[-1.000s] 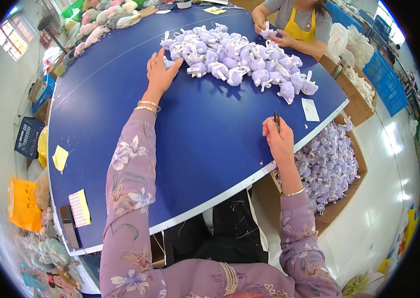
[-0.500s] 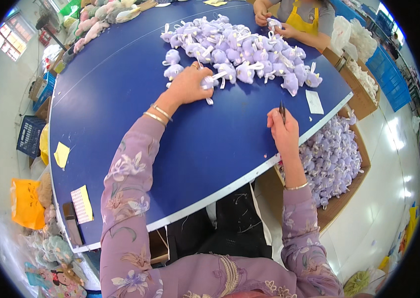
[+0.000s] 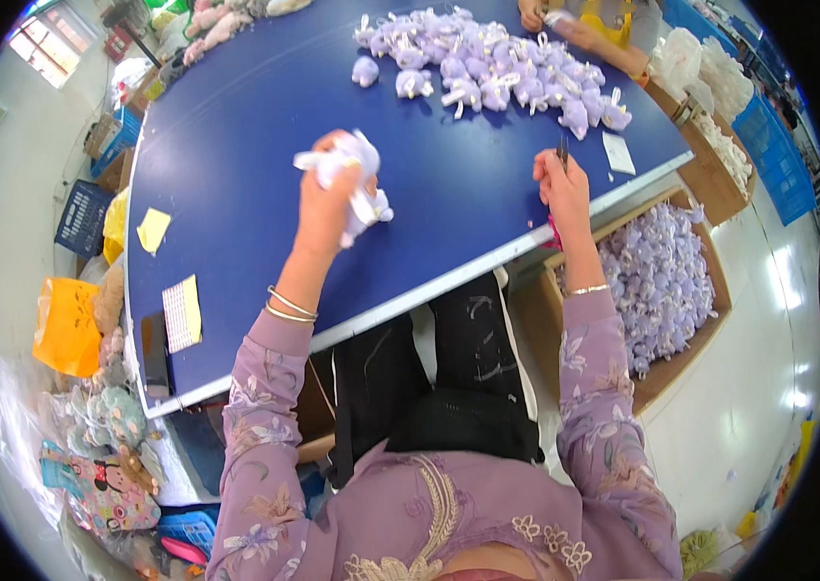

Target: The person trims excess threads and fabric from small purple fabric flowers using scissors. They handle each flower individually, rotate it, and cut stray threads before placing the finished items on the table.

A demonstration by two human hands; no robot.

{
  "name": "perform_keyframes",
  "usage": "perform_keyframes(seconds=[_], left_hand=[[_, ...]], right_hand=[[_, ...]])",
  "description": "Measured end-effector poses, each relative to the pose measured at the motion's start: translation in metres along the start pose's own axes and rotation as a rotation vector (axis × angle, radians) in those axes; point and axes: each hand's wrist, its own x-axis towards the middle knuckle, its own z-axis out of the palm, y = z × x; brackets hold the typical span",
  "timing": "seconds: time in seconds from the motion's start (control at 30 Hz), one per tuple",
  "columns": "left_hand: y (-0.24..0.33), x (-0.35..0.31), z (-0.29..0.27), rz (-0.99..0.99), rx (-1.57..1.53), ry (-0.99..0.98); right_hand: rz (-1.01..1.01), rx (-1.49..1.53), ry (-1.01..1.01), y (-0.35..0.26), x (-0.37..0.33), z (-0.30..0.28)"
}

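Note:
My left hand [image 3: 327,198] is closed round a few small lilac plush toys [image 3: 359,160] with white ribbon tags, held over the blue table [image 3: 226,194]. How many it holds is hard to tell. My right hand [image 3: 565,189], at the table's right front edge, grips dark-tipped tweezers or small snips [image 3: 563,147], pointing away from me; the exact kind is too small to make out. Farther back lies a heap of the same lilac toys [image 3: 487,63]. One single toy [image 3: 365,72] rests at the heap's left end.
An open cardboard box [image 3: 657,290] full of lilac toys stands below the table's right edge. Across the table, a person's hand [image 3: 574,29] works on something pale. A white paper [image 3: 618,153], yellow paper [image 3: 153,230], sticker sheet [image 3: 180,312] and dark case [image 3: 155,353] lie on the table.
My left hand has drawn back from the heap toward me, carrying lilac toys off its near left side. My right hand keeps its tool near the table edge. The view has shifted.

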Motion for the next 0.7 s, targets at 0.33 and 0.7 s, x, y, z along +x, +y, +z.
perform_keyframes(seconds=[0.33, 0.7], left_hand=[[-0.005, -0.09, 0.056, 0.015, -0.949, -0.119], [-0.038, -0.136, 0.073, -0.097, -0.997, -0.058]], right_hand=[[0.45, 0.434, -0.579, -0.015, -0.172, 0.056], [0.541, 0.567, -0.543, -0.003, -0.213, 0.044]])
